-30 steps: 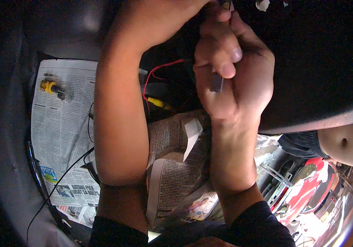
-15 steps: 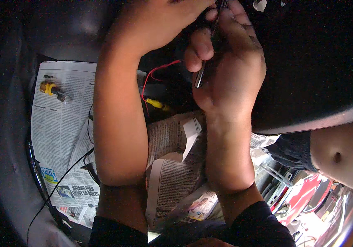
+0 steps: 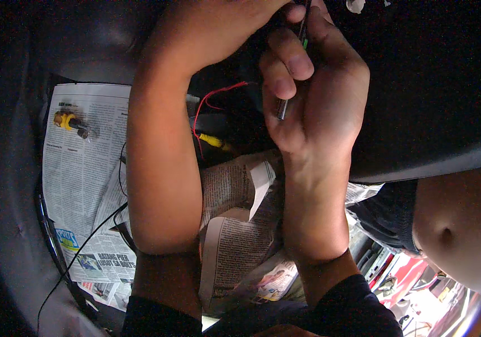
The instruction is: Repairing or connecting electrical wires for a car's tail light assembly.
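My right hand (image 3: 333, 92) has its palm turned up, fingers curled around a slim, shiny metal tool (image 3: 282, 109). A small green mark shows on the tool's shaft; its upper end leaves the top of the picture. My left hand (image 3: 223, 25) reaches in from the left toward the same spot, its fingers cut off by the top edge or lost in the dark. Between my forearms, thin red wires (image 3: 205, 108) run near a yellow connector (image 3: 213, 141).
Newspaper sheets (image 3: 86, 168) line the left side, bearing a yellow-and-black screwdriver-like tool (image 3: 71, 122). Crumpled newspaper (image 3: 235, 247) lies between my arms. A thin black cable (image 3: 80, 250) crosses the lower left. A dark curved panel (image 3: 437, 112) borders the right. Another person's bare midriff (image 3: 454, 224) shows beyond it.
My right hand has shifted slightly right and rolled, tilting the metal tool and bringing its green mark into sight. My left arm stays nearly still. The person at right has moved slightly left.
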A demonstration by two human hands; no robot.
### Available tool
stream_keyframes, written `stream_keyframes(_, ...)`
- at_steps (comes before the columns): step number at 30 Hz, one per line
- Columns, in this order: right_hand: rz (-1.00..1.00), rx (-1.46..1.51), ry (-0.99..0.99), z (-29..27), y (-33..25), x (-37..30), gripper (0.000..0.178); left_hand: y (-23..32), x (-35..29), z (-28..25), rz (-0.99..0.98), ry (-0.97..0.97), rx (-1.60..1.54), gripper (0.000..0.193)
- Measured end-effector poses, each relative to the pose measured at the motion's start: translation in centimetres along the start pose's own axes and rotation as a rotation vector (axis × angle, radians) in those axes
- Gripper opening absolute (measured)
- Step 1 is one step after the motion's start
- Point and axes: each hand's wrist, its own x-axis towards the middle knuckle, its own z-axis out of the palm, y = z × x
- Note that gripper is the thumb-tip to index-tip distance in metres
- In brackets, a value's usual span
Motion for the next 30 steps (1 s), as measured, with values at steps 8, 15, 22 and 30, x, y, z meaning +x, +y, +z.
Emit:
stream_keyframes(8,0.013,0.017,-0.007,0.1,-0.1,0.1,0.026,0.1,0.0,0.0,0.014,-0.015,0.018,0.011)
stream_keyframes(15,0.023,0.028,-0.012,0.1,-0.2,0.2,0.027,0.8,0.3,0.1,-0.103,0.001,0.065,0.011)
stream_keyframes(22,0.032,0.041,-0.017,0.3,-0.4,0.1,0.028,0.1,0.1,-0.1,-0.008,-0.034,-0.036,0.013)
stream_keyframes(30,0.043,0.057,-0.023,0.9,-0.1,0.5,0.03,0.3,-0.2,0.4,0.075,0.039,0.155,0.015)
